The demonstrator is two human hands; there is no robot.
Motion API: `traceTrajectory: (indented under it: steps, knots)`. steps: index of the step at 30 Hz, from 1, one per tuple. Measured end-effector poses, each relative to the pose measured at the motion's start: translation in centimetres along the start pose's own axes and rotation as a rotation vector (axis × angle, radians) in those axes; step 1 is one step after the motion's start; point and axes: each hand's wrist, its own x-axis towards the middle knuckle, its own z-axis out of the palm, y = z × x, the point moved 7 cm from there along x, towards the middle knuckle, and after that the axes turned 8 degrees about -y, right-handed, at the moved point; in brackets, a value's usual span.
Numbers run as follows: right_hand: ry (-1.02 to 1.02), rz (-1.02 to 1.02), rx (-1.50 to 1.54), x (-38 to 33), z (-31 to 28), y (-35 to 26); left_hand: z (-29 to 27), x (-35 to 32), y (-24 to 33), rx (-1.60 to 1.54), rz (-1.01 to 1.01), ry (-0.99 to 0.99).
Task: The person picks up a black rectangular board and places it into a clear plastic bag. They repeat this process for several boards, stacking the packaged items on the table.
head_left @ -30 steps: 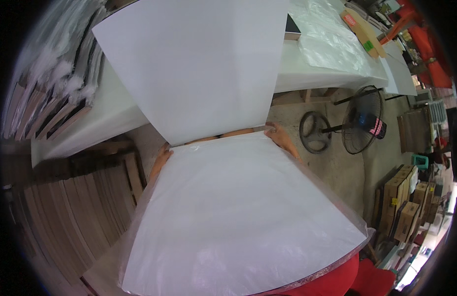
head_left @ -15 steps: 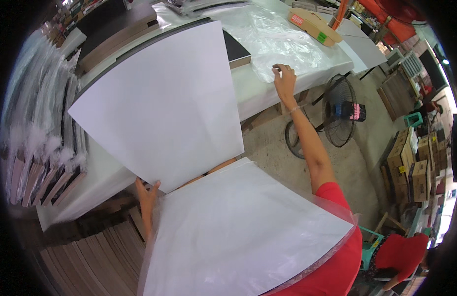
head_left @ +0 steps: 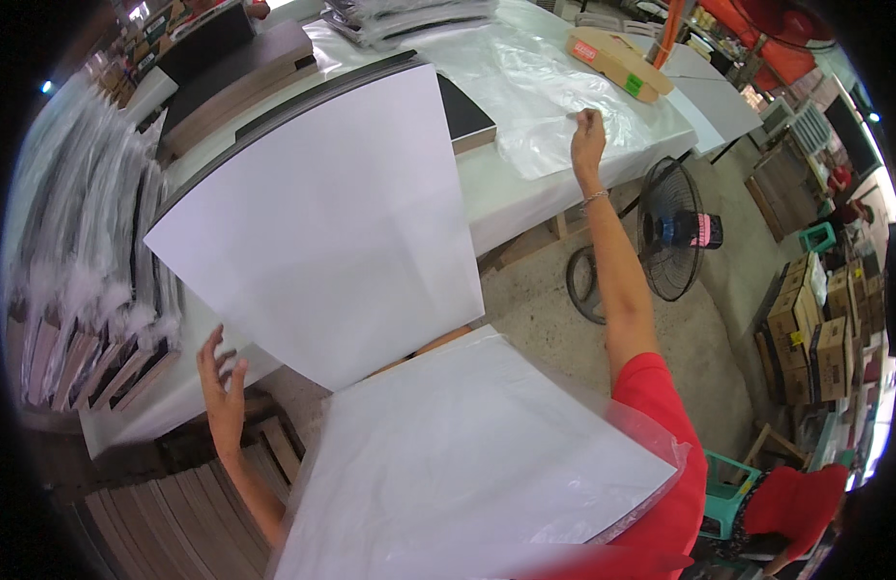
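So: clear plastic sheet (head_left: pixel 554 97) lies spread flat on the white desk (head_left: pixel 506 193), far side, and my right hand (head_left: pixel 587 130) is out at full reach with fingertips pinched on its near-right part. I judge it thin, very light, limp and slippery; it will cling to the desk and drag or crumple if pulled from one spot, so an edge or corner pinch is the sensible grip, lifting rather than sliding. Nearer me, a large white sheet (head_left: pixel 322 232) stands tilted, folded up from a second white sheet in a clear bag (head_left: pixel 467 464) lying across my lap area. Both look stiff enough to hold shape but light, likely to crease if grabbed mid-span. My left hand (head_left: pixel 221 387) is open, fingers spread, just beside the tilted sheet's lower left edge; I can't tell if it touches. A dark flat board (head_left: pixel 467 111) sits on the desk behind the tilted sheet, a cardboard box (head_left: pixel 617 60) beyond the plastic. A floor fan (head_left: pixel 675 237) stands right of my arm, with bagged frames (head_left: pixel 90 271) stacked along the left.
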Motion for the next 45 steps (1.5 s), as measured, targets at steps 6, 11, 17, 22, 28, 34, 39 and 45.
traceTrajectory:
  steps: [6, 11, 17, 22, 28, 34, 39, 45]
  knots:
    - [-0.363, -0.19, -0.148, -3.0, -1.1, -16.3, 3.2, 1.0, 10.1, -0.04, 0.451, -0.052]
    - [-0.999, -0.538, 0.237, -18.6, -2.4, -33.2, 11.8, -1.0, 18.4, -0.319, 0.602, -0.371]
    - [-0.583, -0.209, 0.211, -11.6, -7.2, -31.0, 16.0, 0.4, 13.6, -0.209, 0.407, -0.73]
    - [-0.305, -0.074, -0.214, -4.5, -11.8, -18.3, 8.9, 5.0, 6.7, 0.003, 0.35, -0.29]
    - [-0.276, 0.042, -0.26, -4.5, -12.5, -11.8, 8.0, 2.9, 3.9, -0.828, -0.093, -0.465]
    - [-0.297, 0.061, -0.298, -4.9, -13.0, -6.7, 11.0, 2.4, 2.6, -0.514, -0.125, -0.596]
    - [-0.385, -0.172, -0.796, -7.6, -9.8, -10.1, 11.5, 3.1, 5.1, -0.66, -0.014, -0.481]
    - [-1.239, -0.277, 0.25, -21.2, 2.2, -29.1, 12.2, 2.8, 11.5, -0.534, 0.148, -0.687]
